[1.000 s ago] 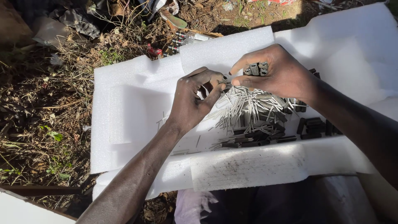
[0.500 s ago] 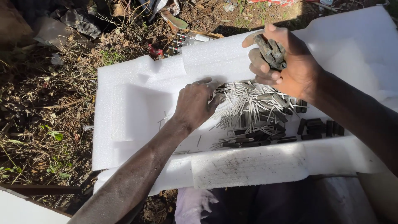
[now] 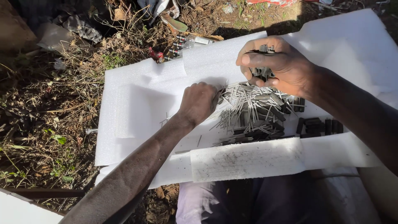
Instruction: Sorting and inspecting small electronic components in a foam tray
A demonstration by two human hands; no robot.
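A white foam tray lies across my lap, over rough ground. In its recess sits a heap of thin silvery metal pins mixed with small black rectangular parts. My left hand rests knuckles-up at the left edge of the heap, fingers curled down into the pins; what it pinches is hidden. My right hand hovers above the far side of the heap, closed around a bundle of the small black parts.
Dry grass, twigs and litter cover the ground to the left and beyond the tray. Small bottles lie at the tray's far edge. A dirty white foam strip forms the near rim. A white slab corner shows bottom left.
My right hand rose with the black parts, turned palm up, and now has turned back over and come down toward the heap. My left hand dropped from the right hand to the pins.
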